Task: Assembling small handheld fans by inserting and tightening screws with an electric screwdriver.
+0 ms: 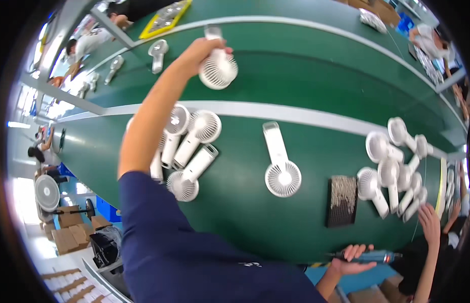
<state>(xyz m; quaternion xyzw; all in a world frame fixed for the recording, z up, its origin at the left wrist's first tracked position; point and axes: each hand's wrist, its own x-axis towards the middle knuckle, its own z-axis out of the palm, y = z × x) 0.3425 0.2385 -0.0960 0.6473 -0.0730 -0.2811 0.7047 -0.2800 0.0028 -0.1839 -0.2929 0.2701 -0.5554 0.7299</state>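
My left hand (200, 50) is stretched out over the far strip of the green bench, closed around a white handheld fan (218, 71) with its round grille hanging downward. Low on the right, my right hand (352, 263) grips a blue-grey electric screwdriver (380, 256) at the bench's near edge. Between the two hands, a single white handheld fan (282, 178) lies on the green bench (240, 217), its handle pointing away from me. Beside it to the right is a black screw tray (342, 214) partly filled with small screws.
Several white fans (204, 126) lie in a group under my left forearm. Another group of fans (389, 174) is at the right, where a co-worker's hand (430, 222) reaches in. A pale rail (295, 113) crosses the bench; a yellow tray (164, 19) sits beyond.
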